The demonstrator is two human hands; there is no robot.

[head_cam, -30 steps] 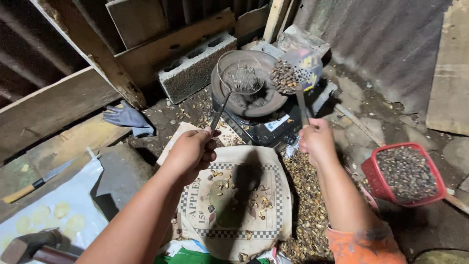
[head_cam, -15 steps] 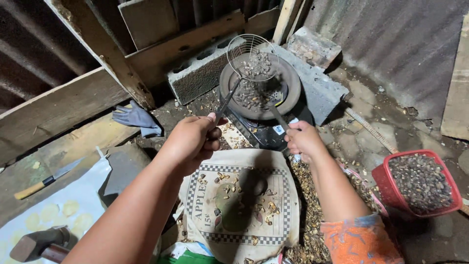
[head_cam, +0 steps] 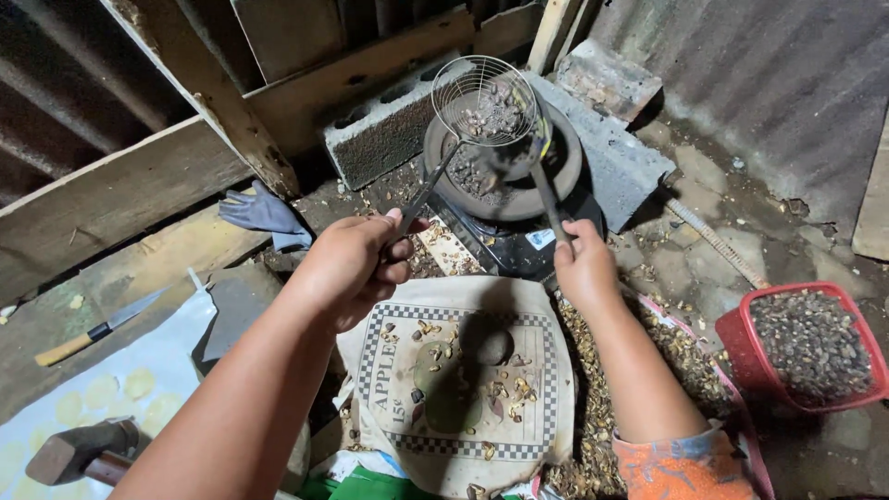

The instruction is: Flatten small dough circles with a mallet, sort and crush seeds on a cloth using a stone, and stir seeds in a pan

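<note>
Now | left hand (head_cam: 356,264) grips wire skimmer (head_cam: 483,100) | handle slants up-right

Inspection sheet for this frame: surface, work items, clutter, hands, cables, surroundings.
Surface: dirt floor strewn with shell bits; printed sack spread out.
Work items: wire skimmer with nuts over dark pan; second utensil in pan.
Clutter: red basket, knife, hammer, grey glove.
Hands: left hand grips skimmer handle; right hand grips second utensil.
Cables: nothing seen.
Surroundings: concrete block, wooden beams, corrugated metal wall.
</note>
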